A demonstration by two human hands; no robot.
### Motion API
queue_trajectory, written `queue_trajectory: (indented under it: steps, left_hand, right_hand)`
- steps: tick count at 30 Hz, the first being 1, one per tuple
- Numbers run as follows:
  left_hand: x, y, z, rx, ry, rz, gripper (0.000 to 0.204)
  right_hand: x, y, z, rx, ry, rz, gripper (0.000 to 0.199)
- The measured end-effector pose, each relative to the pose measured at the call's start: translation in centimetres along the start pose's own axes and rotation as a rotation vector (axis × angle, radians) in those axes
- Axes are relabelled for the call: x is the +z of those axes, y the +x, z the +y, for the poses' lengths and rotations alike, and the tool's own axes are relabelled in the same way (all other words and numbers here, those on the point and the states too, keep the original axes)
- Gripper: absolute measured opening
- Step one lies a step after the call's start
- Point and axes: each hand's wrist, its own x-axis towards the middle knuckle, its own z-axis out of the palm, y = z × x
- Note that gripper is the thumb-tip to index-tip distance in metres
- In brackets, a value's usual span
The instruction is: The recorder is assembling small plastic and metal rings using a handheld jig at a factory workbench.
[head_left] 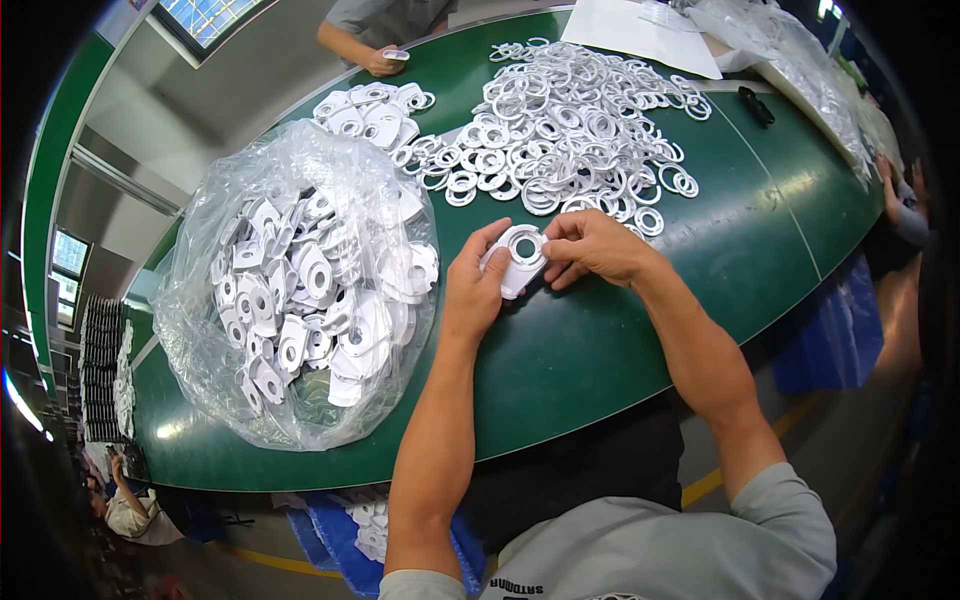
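Observation:
Between my two hands, above the green table, is a white plastic housing [516,278] with a round hole near its far end. My left hand [478,278] is closed around its left side, thumb on the upper face. With bent fingers, my right hand [592,250] pinches the right edge by the hole, where a white ring [526,243] sits around the opening. Whether the ring is separate from the housing I cannot tell. Just beyond my hands spreads a large heap of white rings [560,120]. To the left, a clear plastic bag [300,430] holds many similar white housings [318,280].
More white housings [370,115] lie behind the bag. Across the green table [740,230], another person's hand [384,62] holds a small white part. A white sheet [640,38], a small black object [755,105] and clear plastic wrapping [790,60] lie at the far right.

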Motion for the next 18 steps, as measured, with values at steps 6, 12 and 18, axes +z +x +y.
queue_trajectory:
  steps: [6,12,18]
  left_hand:
    - [1.6,-0.6,1.3,0.071,-0.045,0.071,0.054]
    - [1.5,-0.4,1.5,-0.027,-0.053,0.139,0.058]
    - [0.9,0.0,1.4,-0.067,-0.192,0.088,0.05]
  right_hand:
    - [0.1,0.6,0.9,-0.117,0.12,0.072,0.023]
    - [1.2,0.4,0.7,-0.155,-0.05,0.064,0.018]
    - [1.4,0.2,0.8,-0.278,-0.188,0.119,0.03]
